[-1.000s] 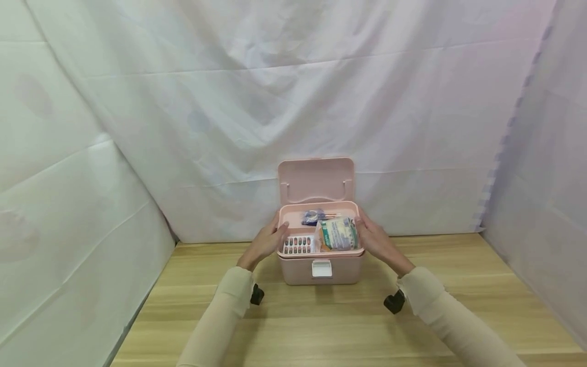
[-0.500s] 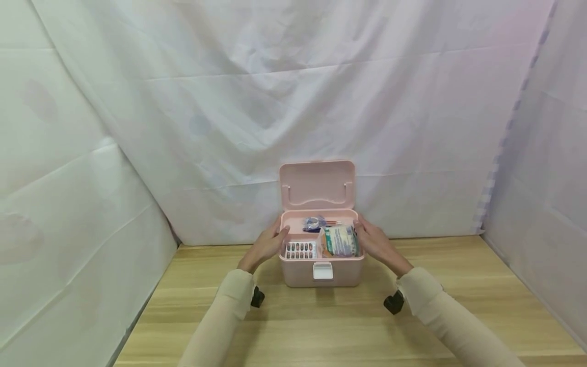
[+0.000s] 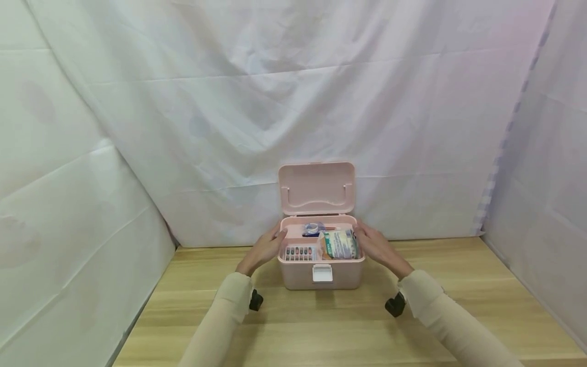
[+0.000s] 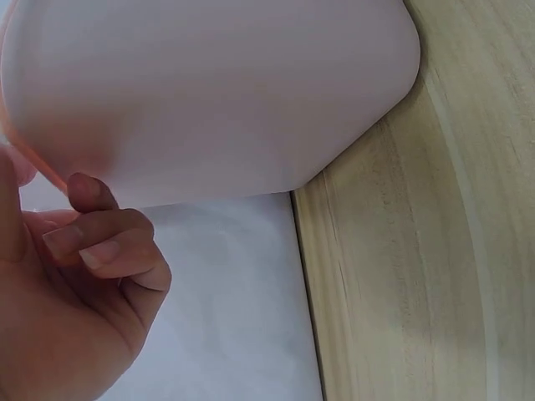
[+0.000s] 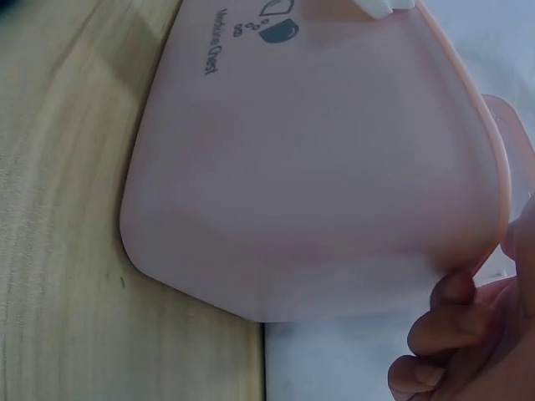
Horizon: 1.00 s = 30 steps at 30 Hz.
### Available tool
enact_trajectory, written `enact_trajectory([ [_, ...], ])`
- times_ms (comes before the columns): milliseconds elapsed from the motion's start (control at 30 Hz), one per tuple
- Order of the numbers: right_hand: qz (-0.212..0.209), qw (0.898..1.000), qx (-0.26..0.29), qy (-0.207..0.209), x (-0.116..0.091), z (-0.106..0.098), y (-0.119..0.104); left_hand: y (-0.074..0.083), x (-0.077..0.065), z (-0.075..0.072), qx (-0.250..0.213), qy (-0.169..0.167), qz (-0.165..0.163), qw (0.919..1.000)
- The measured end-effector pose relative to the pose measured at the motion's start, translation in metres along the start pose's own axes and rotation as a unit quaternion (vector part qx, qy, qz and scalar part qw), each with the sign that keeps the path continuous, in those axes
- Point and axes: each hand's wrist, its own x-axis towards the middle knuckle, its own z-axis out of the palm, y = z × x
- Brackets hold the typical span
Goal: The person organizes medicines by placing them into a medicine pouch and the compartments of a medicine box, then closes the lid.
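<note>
A pink medicine chest (image 3: pixel 298 278) stands on the table with its lid (image 3: pixel 316 188) raised at the back. A pink tray (image 3: pixel 295 232) sits down inside, at the level of the chest's rim. My left hand (image 3: pixel 264 248) grips the tray's left edge, thumb inside and fingers outside. At the opposite edge my right hand (image 3: pixel 377 245) holds it the same way. Curled fingers (image 4: pixel 117 238) show at the rim in the left wrist view, and likewise the right fingers (image 5: pixel 451 326) in theirs. The tray carries a blister pack of capsules (image 3: pixel 299 251), a plastic-wrapped packet (image 3: pixel 340 244) and a tape roll (image 3: pixel 314 228).
A white latch (image 3: pixel 322 273) hangs on the chest's front. White cloth (image 3: pixel 220 127) hangs close behind the chest and along both sides. The wooden table (image 3: pixel 321 326) reaches forward below the forearms. Each wrist wears a small black camera (image 3: pixel 395 305).
Both hands have lowered the tray into the chest; its edge stood above the chest's rim a second ago. A gap now shows between tray and lid. The hands keep their grip.
</note>
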Motion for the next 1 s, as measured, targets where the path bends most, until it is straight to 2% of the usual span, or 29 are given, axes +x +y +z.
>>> enact_trajectory([
  [233,0.0,1.0,0.009,0.007,0.009,-0.006,-0.002,0.002,0.006,0.0,-0.016,0.012,0.006,0.9998],
  [400,0.031,0.996,0.076,-0.016,0.022,-0.005,-0.003,-0.001,0.017,0.008,-0.09,0.018,-0.006,0.9958],
  [533,0.066,0.982,0.174,-0.026,0.031,0.0,-0.003,-0.003,0.023,0.014,-0.166,0.018,-0.03,0.9855],
  [667,0.056,0.961,0.271,-0.01,0.04,0.008,-0.002,-0.001,0.03,0.018,-0.241,0.035,-0.023,0.9696],
  [767,0.038,0.951,0.307,0.008,0.045,0.015,-0.002,0.001,0.035,0.021,-0.268,0.04,-0.004,0.9626],
  [900,0.005,0.943,0.332,0.019,0.049,0.02,-0.002,0.006,0.038,0.023,-0.279,0.046,0.005,0.9591],
  [1000,-0.017,0.928,0.373,0.013,0.051,0.022,-0.003,0.007,0.04,0.025,-0.296,0.047,0.004,0.9539],
])
